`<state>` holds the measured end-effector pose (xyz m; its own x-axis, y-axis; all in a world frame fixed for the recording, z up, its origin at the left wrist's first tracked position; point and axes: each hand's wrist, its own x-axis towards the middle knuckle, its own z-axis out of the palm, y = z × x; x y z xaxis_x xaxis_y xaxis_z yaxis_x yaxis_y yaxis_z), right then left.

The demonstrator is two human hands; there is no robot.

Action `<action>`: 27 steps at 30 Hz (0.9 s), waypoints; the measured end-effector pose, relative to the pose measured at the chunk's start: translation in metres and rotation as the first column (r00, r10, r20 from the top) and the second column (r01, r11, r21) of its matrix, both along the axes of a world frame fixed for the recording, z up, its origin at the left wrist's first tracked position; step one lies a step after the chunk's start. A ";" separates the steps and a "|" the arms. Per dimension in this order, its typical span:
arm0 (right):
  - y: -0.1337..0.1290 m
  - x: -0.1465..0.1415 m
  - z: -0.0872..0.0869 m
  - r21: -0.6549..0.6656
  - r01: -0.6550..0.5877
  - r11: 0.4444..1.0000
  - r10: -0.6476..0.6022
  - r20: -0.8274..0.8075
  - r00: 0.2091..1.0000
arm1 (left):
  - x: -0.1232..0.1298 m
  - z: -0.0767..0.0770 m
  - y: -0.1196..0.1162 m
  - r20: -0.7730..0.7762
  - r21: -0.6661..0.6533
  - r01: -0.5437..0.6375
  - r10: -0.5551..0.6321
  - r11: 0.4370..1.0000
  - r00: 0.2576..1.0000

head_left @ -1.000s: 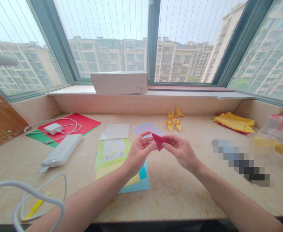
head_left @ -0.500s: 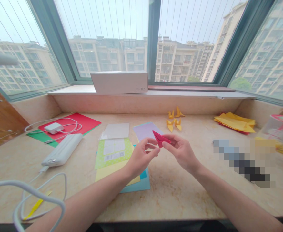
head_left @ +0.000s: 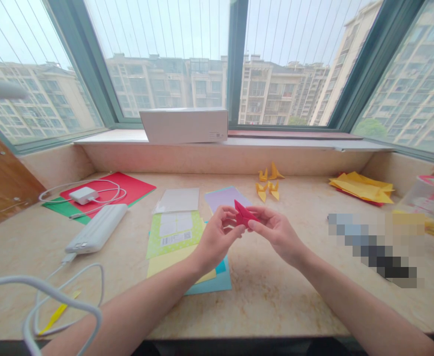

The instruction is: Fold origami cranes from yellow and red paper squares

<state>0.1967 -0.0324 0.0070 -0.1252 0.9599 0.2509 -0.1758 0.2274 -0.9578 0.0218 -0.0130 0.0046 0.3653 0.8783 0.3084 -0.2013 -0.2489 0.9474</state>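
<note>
A small red folded paper (head_left: pixel 242 213) with a pointed tip is held up over the counter between my two hands. My left hand (head_left: pixel 222 232) has its thumb and fingers closed on the lower left edge of the paper. From the other side, my right hand (head_left: pixel 272 225) pinches it, thumb in front and fingers behind. The fingers cover part of the folds. Just beyond the hands stand several yellow origami cranes (head_left: pixel 267 183). Below and left of my left hand lie sheets of coloured paper, among them a light yellow sheet (head_left: pixel 168 262).
A green patterned packet (head_left: pixel 175 235) and a purple sheet (head_left: pixel 224 198) lie mid-counter. At left are a white power bank (head_left: pixel 98 230), a charger (head_left: pixel 83 195) and looping cables. Yellow paper (head_left: pixel 361 185) and a plastic cup (head_left: pixel 430 198) sit at right. A white box (head_left: pixel 183 126) stands on the sill.
My left fingers have closed in on the red paper, which they were slightly apart from before. The paper's tip has turned more upright. My right hand keeps its pinch.
</note>
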 end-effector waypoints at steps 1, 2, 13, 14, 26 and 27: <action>0.000 0.000 0.000 0.008 0.003 1.000 -0.003 0.005 1.000 | 0.000 0.000 0.000 0.011 -0.005 -0.007 0.007 1.000 1.000; -0.001 -0.001 0.000 0.016 0.015 1.000 -0.015 0.012 1.000 | 0.000 0.001 0.000 0.022 -0.012 -0.010 0.010 1.000 1.000; -0.002 0.002 -0.004 0.498 0.278 0.821 -0.446 0.256 0.858 | -0.001 0.001 -0.002 0.025 -0.185 0.090 -0.087 0.979 0.996; -0.003 0.003 -0.004 0.536 0.256 0.804 -0.456 0.280 0.845 | 0.000 0.002 -0.003 0.041 -0.178 0.115 -0.109 0.977 0.993; -0.006 0.002 0.006 0.631 0.122 0.766 -0.438 0.374 0.817 | -0.001 0.009 -0.005 0.148 -0.145 0.100 -0.078 0.984 0.986; -0.007 0.002 0.007 0.632 0.118 0.766 -0.436 0.376 0.817 | -0.001 0.010 -0.006 0.141 -0.134 0.097 -0.078 0.986 0.987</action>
<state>0.1982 -0.0394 0.0138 -0.1310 0.6709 0.7298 0.4233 0.7035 -0.5708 0.0207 -0.0186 0.0144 0.4058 0.8829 0.2362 -0.3446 -0.0915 0.9343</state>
